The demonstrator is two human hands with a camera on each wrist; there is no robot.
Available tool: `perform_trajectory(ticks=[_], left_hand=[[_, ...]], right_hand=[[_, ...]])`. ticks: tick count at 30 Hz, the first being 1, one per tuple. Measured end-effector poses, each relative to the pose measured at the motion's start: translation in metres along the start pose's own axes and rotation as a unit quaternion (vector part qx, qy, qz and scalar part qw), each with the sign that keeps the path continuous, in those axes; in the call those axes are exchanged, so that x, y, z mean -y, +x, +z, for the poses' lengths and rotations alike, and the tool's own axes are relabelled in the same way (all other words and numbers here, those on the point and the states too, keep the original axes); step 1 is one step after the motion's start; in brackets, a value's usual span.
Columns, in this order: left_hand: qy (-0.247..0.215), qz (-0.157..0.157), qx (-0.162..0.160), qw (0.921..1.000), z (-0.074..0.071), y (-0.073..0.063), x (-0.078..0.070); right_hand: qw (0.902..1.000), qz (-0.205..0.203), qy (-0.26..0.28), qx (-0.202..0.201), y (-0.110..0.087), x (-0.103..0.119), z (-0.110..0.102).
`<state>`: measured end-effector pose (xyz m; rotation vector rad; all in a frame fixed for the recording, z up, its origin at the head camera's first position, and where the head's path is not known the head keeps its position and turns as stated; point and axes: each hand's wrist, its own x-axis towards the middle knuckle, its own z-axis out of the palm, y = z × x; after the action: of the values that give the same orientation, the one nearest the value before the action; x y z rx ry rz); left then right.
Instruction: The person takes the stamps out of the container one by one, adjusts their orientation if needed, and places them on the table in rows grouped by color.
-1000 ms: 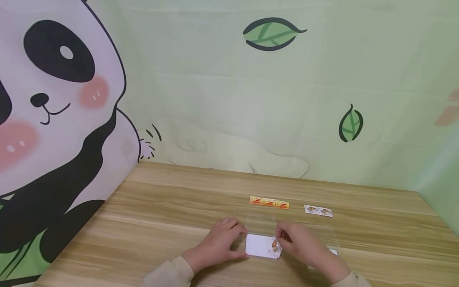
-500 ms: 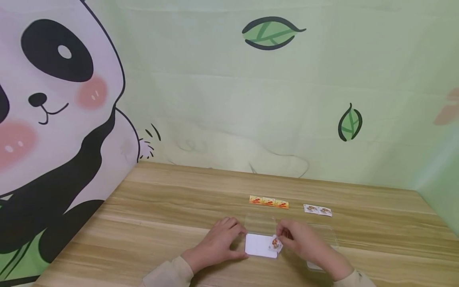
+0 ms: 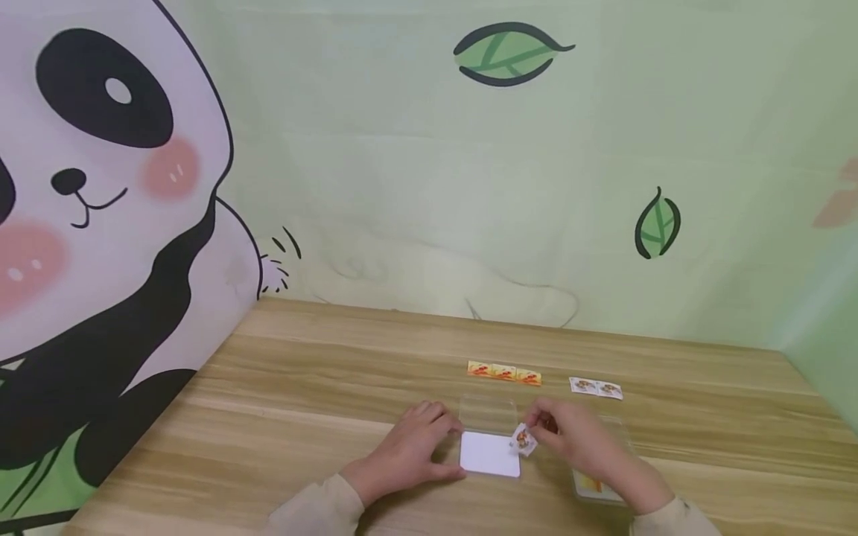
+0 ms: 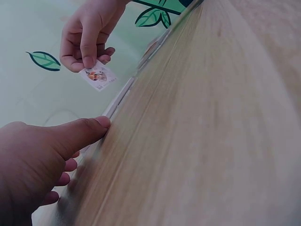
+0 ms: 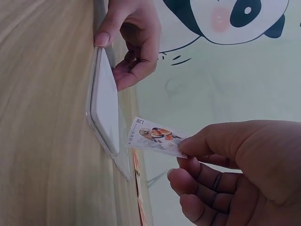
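**Stamp [image 3: 523, 441] Pinched by Right Hand [image 3: 568, 433], Clear of White Card [image 3: 485, 453]**

Right hand: The thumb and forefinger were clamped on one corner of the stamp. The remaining fingers were curled in toward the palm. The stamp projected past these fingertips toward the left hand [image 3: 410, 452], tilted, its orange-and-grey picture exposed. In the head view it appeared at the right end of the white card; the right wrist view showed a gap between the two.

Left hand: The thumb touched the near left corner of a clear case [image 5: 89, 101] and the forefinger the far left corner, so that the end of the case was gripped between them. The white card lay in the case, immediately right of these fingers. A clear lid [image 3: 488, 409] extended from the far side of the case.

Surrounding items: A row of three yellow-and-orange stamps [image 3: 504, 373] lay on the tabletop [image 3: 302, 402], beyond the fingers of both hands. A pair of white stamps [image 3: 596, 388] lay beyond and to the right of the right fingers. A second clear case [image 3: 577, 487] was located behind those fingers, partly hidden by the right forearm, with an orange-and-yellow patch visible inside. A green backdrop [image 3: 402, 164] stood past the tabletop's far edge.
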<state>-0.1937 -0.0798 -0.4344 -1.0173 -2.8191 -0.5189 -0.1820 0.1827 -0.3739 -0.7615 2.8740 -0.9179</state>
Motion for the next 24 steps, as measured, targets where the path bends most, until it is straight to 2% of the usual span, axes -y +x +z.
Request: perform_trajectory(ticks=[5,17,24], left_hand=[[-0.001,0.002,-0.002,1.0,-0.002,0.001,0.0],[-0.005,-0.007,0.004,1.0,-0.001,0.0,0.0],[-0.006,-0.006,0.004,1.0,-0.001,0.001,-0.001]], right_hand=[[0.9999,0.006,0.014,-0.006,-0.001,-0.001,-0.007],[0.9984,-0.018,0.038,-0.038,-0.003,-0.009,-0.023],[0.9968,0.015,0.064,-0.047,-0.004,-0.015,-0.03]])
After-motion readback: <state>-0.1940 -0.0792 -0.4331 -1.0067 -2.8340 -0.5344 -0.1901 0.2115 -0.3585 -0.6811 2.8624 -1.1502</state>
